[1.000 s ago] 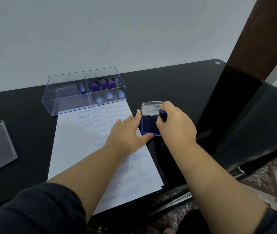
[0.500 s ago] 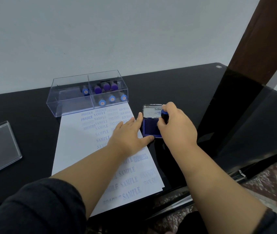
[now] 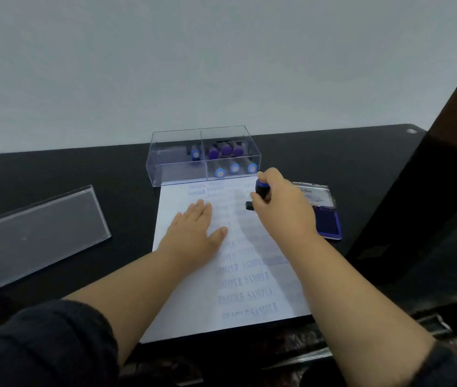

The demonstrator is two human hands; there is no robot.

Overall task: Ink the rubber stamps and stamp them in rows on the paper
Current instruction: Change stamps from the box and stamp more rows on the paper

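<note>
Blue "SAMPLE" and "FRAGILE" prints cover paper (image 3: 194,303).

Black glossy table (image 3: 88,174) carries it all. White paper (image 3: 182,311) lies flat near the front edge, w/ blue FRAGILE and SAMPLE prints in rows. Clear plastic box (image 3: 177,166) sits at the paper's far edge, touching it, 2 compartments, stamps inside. Open blue ink pad (image 3: 329,222) rests just right of the paper, lid tipped back. Clear box lid (image 3: 35,236) lies well apart on the left, flat on the table.
</note>
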